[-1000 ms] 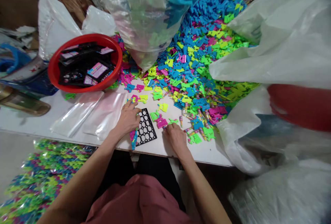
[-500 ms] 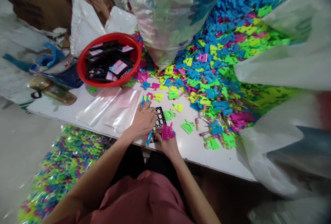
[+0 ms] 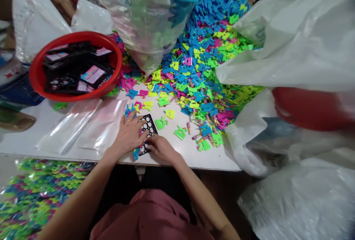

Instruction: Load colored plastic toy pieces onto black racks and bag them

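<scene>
My left hand (image 3: 128, 135) lies flat on the white table (image 3: 33, 136), fingers spread over the left edge of a black perforated card (image 3: 148, 129). A blue toy piece (image 3: 135, 154) pokes out under its palm. Palm down, my right hand (image 3: 160, 147) presses on the card's lower right corner with curled fingers; what lies under them is hidden. Small green toy pieces (image 3: 180, 132) lie just right of the card. A big heap of blue, green, yellow and pink plastic toy pieces (image 3: 199, 66) covers the table behind.
A red bowl (image 3: 39, 84) of black packets stands at the back left. Clear plastic sleeves (image 3: 83, 125) lie left of my hands. Large plastic bags (image 3: 291, 36) crowd the right side and another bag (image 3: 144, 14) the back. Filled packets (image 3: 36, 192) lie on the floor to the left.
My right hand, which held a pink toy piece at the card's edge, has come down onto the card; the pink piece is no longer visible. My left hand stays on the card.
</scene>
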